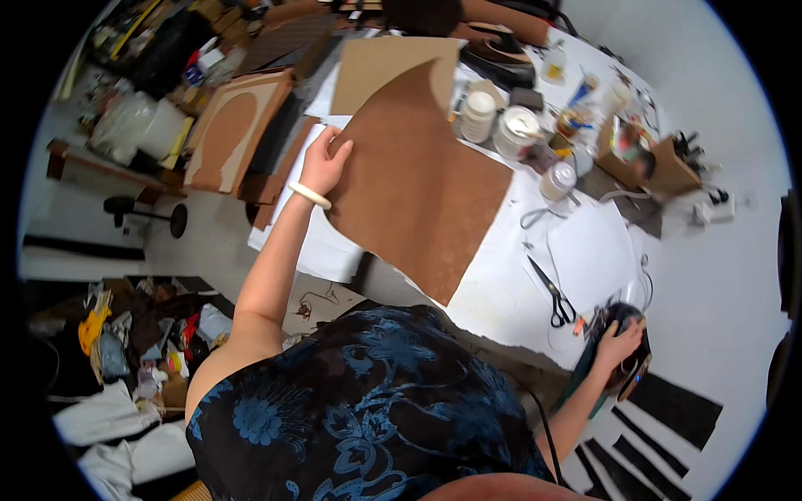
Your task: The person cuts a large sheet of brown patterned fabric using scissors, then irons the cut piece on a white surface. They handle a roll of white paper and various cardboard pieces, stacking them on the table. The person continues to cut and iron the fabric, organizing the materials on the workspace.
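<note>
A brown sheet of leather (409, 184) lies over the middle of the white-covered table, its far corner raised and curled. At its left edge, my left hand (324, 160), with a pale bangle on the wrist, grips the leather between thumb and fingers. Far to the right, my right hand (621, 341) is at the table's near right corner, its fingers curled over a dark rounded object whose kind I cannot make out. Close to that hand lie black-handled scissors (553, 294), blades pointing away from me, and a small orange piece (578, 327).
White sheets of paper (593, 250) lie right of the leather. Behind them stand white tubs (516, 134), a lidded jar (557, 179) and a cardboard box (639, 159) of tools. A tan board (393, 63) lies at the back. Cluttered scraps (150, 342) cover the floor at left.
</note>
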A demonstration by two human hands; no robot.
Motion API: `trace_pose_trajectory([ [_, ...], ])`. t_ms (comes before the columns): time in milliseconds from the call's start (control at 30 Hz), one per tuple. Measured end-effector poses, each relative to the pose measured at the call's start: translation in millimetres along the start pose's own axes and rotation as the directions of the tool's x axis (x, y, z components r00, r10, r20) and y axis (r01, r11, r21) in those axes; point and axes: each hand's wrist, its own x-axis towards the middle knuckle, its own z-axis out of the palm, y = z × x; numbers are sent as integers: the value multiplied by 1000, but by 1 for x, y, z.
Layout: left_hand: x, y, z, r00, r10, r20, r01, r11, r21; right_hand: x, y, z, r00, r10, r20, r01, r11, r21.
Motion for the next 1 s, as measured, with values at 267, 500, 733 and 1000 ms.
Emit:
trace_pose_trajectory([
  [267,90,18,-100,997,31,-73,-44,981,-188,-48,-247,72,940,-319,125,154,721,676],
  [500,156,-28,-190,983,163,-87,-184,849,-496,-54,-469,104,570,-263,779,-699,343,628],
  [733,247,-74,-285,968,224,-110,-241,726,-644,-32,-673,154,155,-703,694,-979,-203,13],
  [1000,274,-99,-349,955,200,-218,-295,701,-649,66,-744,97,774,-317,547,-621,-212,755],
])
